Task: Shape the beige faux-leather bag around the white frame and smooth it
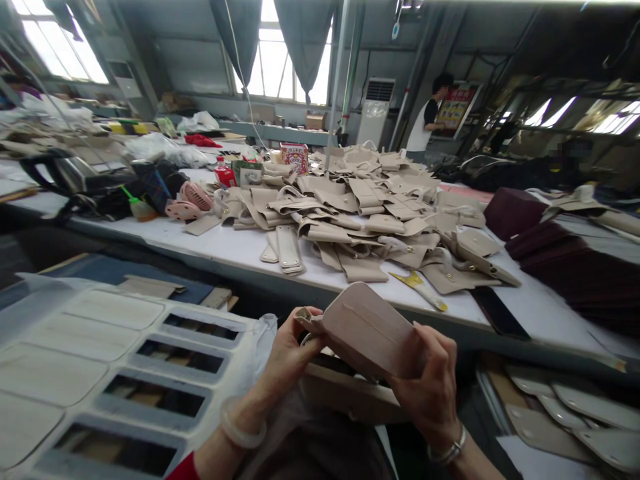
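In front of me, a beige leather bag piece (367, 327) with a round-cornered flap is held up between both hands. My left hand (287, 357) pinches its left edge, where a small tab with a metal fitting shows. My right hand (433, 380) grips the right side, fingers curled behind the panel and thumb below. Under the flap, the darker inside and a lower beige panel (353, 393) show, partly hidden by the hands. Closest ahead on the table lie flat beige strips (287, 250) and a yellow-and-white brush-like tool (420, 290).
A large heap of beige leather pieces (345, 207) covers the white table (190, 250). At left is a frame with rectangular openings (155, 393); at right, stacked dark maroon sheets (575, 267) and rounded panels (555, 427). A pink fan (193, 197) stands behind. A person (423, 123) stands far back.
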`<state>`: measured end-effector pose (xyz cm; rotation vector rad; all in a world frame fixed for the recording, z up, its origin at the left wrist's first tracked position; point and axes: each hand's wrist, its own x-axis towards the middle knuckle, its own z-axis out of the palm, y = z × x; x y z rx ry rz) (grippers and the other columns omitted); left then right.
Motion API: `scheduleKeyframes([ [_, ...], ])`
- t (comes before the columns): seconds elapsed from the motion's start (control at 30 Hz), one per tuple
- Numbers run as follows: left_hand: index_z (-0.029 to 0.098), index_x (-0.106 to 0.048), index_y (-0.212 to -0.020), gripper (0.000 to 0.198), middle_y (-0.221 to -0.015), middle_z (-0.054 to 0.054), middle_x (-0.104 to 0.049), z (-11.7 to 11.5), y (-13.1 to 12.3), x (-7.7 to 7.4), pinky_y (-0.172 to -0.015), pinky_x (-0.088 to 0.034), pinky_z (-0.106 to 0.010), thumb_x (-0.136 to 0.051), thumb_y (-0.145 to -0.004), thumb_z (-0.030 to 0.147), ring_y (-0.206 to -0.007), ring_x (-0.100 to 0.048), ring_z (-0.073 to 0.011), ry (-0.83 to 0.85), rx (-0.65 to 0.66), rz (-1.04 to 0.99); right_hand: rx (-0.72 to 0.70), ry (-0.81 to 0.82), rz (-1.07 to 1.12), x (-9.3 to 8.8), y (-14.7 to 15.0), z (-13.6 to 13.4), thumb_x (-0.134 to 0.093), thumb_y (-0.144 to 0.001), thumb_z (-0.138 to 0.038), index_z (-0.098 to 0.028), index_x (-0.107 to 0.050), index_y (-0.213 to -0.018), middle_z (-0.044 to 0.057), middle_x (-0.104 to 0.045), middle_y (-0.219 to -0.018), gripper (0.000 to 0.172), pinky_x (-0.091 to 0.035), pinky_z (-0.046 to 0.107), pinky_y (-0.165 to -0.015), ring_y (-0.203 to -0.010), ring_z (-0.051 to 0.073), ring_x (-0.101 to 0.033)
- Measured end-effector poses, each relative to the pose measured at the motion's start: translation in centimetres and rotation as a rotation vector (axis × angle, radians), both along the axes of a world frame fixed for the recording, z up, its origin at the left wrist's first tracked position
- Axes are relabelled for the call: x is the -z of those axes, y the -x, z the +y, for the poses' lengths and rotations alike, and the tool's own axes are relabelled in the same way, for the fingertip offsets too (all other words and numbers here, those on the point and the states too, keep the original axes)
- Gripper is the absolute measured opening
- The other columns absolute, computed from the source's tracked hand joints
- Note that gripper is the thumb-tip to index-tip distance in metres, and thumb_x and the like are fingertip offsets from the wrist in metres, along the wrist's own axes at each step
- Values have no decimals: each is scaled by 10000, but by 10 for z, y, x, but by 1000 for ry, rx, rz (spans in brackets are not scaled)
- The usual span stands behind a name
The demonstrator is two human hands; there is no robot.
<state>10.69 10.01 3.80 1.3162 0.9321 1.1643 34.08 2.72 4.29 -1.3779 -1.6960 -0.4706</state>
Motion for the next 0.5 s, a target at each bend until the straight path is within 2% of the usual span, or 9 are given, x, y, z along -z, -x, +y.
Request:
scheduleKeyframes([
  [0.03,198,-610,-918,226,-873,5,-659,2,1,1,-818,-456,-276,-758,-762,266,-877,-615,-193,-1,14,42,3,16,-24,2,-1,-1,-737,-797,-338,-126,-349,-1453,194,-508,-1203,790,-507,569,-876,-1098,373,-512],
  [0.1,183,-638,-811,167,-848,-11,-667,3,5,6,-805,-450,-285,-773,-728,238,-871,-612,-211,14,48,104,16,42,-97,7,-7,-6,-698,-824,-328,-113,-330,-1465,195,-512,-1192,770,-513,556,-865,-1087,371,-517],
  [0.17,182,-674,-843,198,-1020,-51,-691,3,9,16,-887,-438,-315,-800,-695,219,-1004,-608,-251,35,68,131,60,58,-205,10,-16,-13,-677,-843,-325,-109,-320,-1476,195,-525,-1184,758,-512,536,-850,-1071,371,-525],
  [0.23,190,-672,-865,203,-1215,-74,-648,3,12,27,-993,-395,-346,-793,-704,216,-1154,-564,-278,52,61,139,102,80,-349,11,-24,-21,-641,-864,-279,-115,-313,-1490,192,-542,-1187,726,-496,520,-839,-1055,368,-534],
  [0.3,196,-651,-844,169,-1280,-78,-616,2,15,38,-1055,-353,-366,-772,-728,217,-1216,-537,-283,70,33,130,106,112,-482,13,-30,-27,-582,-878,-208,-108,-311,-1494,195,-553,-1200,680,-474,506,-837,-1043,361,-541],
  [0.4,213,-649,-962,225,-1276,-91,-621,0,18,49,-1080,-354,-388,-751,-771,275,-1229,-546,-287,104,9,94,64,140,-580,14,-28,-27,-546,-874,-167,-70,-362,-1448,214,-560,-1236,611,-455,491,-837,-1034,351,-552],
  [0.5,238,-582,-1220,381,-1323,-107,-611,-7,20,56,-1061,-410,-394,-629,-883,410,-1258,-549,-281,165,2,16,25,231,-582,15,-20,-15,-664,-827,-281,-67,-434,-1374,207,-578,-1262,631,-466,478,-828,-1023,345,-567],
])
